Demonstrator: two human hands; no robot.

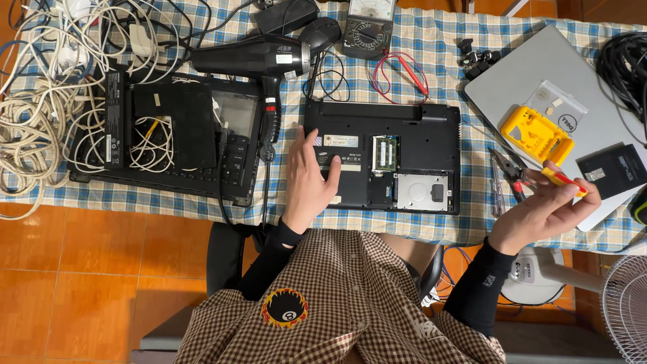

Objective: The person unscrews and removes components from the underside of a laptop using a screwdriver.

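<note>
The upturned laptop (382,155) is matt black plastic, with a dull metal drive plate (421,191) set in at its five o'clock. Under it lies woven checked cloth (438,54). At three o'clock, a smooth satin-silver laptop lid (532,74) carries a glossy yellow plastic case (536,133). The hairdryer (253,57) at eleven o'clock is semi-gloss black plastic.

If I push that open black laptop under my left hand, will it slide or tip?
The laptop lies flat and wide, so tipping seems unlikely. On the checked cloth it may drag and bunch the fabric. The left hand pressing on it probably steadies it. Its uncovered parts look fragile.
</note>
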